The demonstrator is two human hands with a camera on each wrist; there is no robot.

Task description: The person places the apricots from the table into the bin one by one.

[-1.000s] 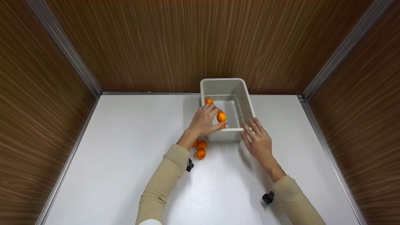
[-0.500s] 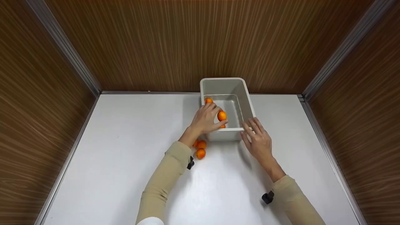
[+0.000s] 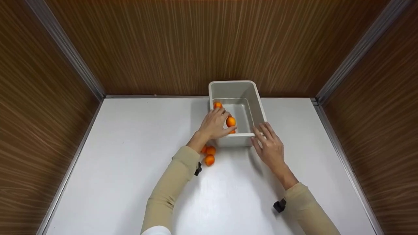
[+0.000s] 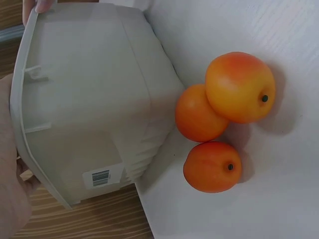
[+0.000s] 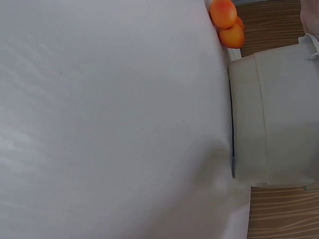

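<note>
The white worktop (image 3: 130,156) carries a pale grey plastic bin (image 3: 258,107) that stands against the wood-grain back wall (image 3: 183,45); a barcode sticker shows on its outer side in the left wrist view. The person's left hand (image 3: 215,125) reaches over the bin's near left corner with its fingers and thumb curled round an orange fruit (image 3: 231,121), held just inside the bin above its floor. Another orange fruit in the bin (image 3: 217,105) lies against the bin's left wall, beyond the left hand, and part of one more peeks out below the held fruit. The right hand (image 3: 269,145) rests at the bin's near right corner, its fingers straight and laid against the rim and outer wall, gripping nothing. Three loose fruits (image 3: 209,155) lie bunched together on the worktop, touching one another, just outside the bin's near left corner, under the left wrist.
</note>
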